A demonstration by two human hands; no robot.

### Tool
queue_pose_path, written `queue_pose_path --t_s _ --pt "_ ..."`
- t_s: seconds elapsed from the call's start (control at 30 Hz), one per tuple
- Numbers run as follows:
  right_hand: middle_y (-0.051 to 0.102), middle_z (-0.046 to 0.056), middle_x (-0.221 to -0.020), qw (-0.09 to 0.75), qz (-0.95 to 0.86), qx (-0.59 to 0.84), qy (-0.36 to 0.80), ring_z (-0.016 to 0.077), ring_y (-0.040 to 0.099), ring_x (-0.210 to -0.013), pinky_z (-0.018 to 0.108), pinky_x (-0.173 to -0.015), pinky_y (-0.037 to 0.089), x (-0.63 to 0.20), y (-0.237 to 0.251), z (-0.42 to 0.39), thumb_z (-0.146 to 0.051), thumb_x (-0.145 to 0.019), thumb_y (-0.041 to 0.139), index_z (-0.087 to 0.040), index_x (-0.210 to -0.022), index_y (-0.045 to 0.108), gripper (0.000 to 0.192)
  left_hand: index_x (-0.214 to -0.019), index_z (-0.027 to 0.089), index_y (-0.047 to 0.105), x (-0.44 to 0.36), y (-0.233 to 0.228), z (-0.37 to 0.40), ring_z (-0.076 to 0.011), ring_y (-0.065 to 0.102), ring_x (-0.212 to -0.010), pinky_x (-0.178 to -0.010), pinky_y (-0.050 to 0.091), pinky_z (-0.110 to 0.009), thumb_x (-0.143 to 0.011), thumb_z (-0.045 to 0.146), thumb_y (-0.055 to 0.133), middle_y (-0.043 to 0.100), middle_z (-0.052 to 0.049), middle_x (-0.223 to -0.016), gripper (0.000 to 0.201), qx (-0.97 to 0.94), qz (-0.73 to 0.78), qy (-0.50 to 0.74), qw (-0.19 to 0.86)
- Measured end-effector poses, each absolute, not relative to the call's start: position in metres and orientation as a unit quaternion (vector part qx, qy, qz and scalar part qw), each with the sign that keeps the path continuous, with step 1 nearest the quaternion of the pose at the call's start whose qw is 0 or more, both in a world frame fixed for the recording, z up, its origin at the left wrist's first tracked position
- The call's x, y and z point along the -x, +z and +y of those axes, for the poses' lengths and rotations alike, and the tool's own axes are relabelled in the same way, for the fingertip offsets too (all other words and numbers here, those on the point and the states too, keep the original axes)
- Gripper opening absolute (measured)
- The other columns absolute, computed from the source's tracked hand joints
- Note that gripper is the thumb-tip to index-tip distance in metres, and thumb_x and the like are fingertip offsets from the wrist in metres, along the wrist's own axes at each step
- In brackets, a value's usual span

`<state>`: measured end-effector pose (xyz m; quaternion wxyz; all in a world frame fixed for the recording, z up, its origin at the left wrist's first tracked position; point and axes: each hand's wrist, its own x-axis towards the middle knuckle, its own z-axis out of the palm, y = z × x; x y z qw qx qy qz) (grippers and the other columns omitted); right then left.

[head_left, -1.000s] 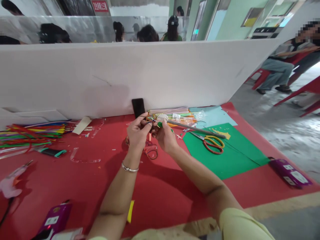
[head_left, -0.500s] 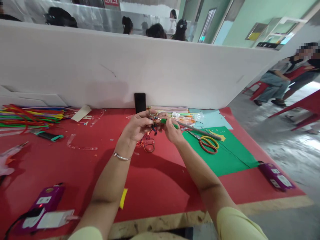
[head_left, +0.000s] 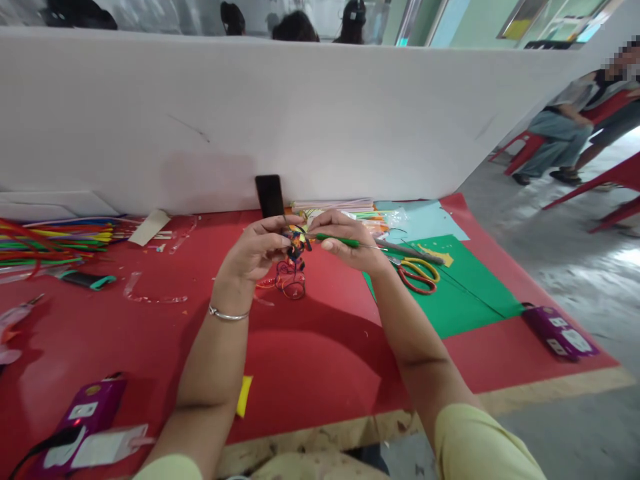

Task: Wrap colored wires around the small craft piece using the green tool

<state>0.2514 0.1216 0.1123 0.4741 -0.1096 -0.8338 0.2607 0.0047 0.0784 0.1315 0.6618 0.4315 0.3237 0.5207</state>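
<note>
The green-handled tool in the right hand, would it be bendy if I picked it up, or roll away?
The green-handled tool would probably feel stiff, since it looks straight. It's likely light, being so slim. Pushed along the red tabletop, it might roll, because its grip seems rounded, though it's too small here to be sure.

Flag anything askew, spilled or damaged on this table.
A thin dark mark mars the tall white panel; a clear, bent, shiny strip lies stray on the red tabletop. The small dark-and-orange bundle in the left hand is too unclear to judge.
</note>
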Motion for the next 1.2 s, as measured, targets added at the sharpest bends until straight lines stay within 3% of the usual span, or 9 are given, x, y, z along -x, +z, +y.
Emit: queue_pose_path --t_s 0.3,0.53,0.7,0.97,1.2 --pt "0.08 0.01 -0.12 0.484 -0.841 0.108 0.218 0.0209 0.077 -0.116 0.035 -0.104 0.063 -0.248 0.115 0.117 -0.052 -0.112 0.069 -0.025 -0.126 0.088 0.036 -0.106 0.018 0.092 -0.009 0.13 0.08 -0.0052 0.055 -0.057 -0.043 0.035 -0.015 -0.062 0.013 0.098 0.08 -0.006 -0.088 0.044 -0.459 0.295 0.547 0.635" --pt "0.08 0.009 -0.12 0.486 -0.842 0.11 0.206 0.0209 0.078 -0.116 0.036 -0.105 0.064 -0.25 0.116 0.118 -0.051 -0.112 0.068 -0.025 -0.125 0.087 0.034 -0.103 0.018 0.091 -0.009 0.13 0.079 -0.0053 0.05 -0.053 -0.044 0.027 -0.017 -0.062 0.013 0.1 0.073 -0.002 -0.074 0.042 -0.464 0.33 0.554 0.608" --pt "0.079 0.01 -0.12 0.47 -0.855 0.117 0.183 0.0212 0.077 -0.115 0.037 -0.104 0.063 -0.254 0.119 0.116 -0.049 -0.111 0.071 -0.024 -0.124 0.086 0.032 -0.1 0.02 0.093 -0.004 0.131 0.079 -0.0057 0.051 -0.054 -0.046 0.027 -0.019 -0.06 0.018 0.101 0.075 -0.002 -0.075 0.041 -0.469 0.34 0.545 0.606" --pt "0.079 0.01 -0.116 0.442 -0.868 0.116 0.194 0.0217 0.076 -0.108 0.037 -0.096 0.064 -0.257 0.127 0.11 -0.044 -0.11 0.074 -0.025 -0.121 0.088 0.026 -0.1 0.022 0.094 -0.002 0.135 0.076 -0.006 0.051 -0.051 -0.044 0.032 -0.02 -0.061 0.013 0.093 0.079 -0.003 -0.076 0.041 -0.491 0.345 0.528 0.601" --pt "0.081 0.007 -0.109 0.454 -0.818 0.144 0.323 0.0196 0.076 -0.102 0.036 -0.095 0.063 -0.253 0.128 0.105 -0.05 -0.111 0.07 -0.025 -0.102 0.09 0.033 -0.101 0.02 0.093 -0.001 0.137 0.07 -0.0111 0.064 -0.063 -0.056 0.047 -0.022 -0.063 0.014 0.09 0.083 -0.005 -0.084 0.038 -0.507 0.326 0.518 0.607"
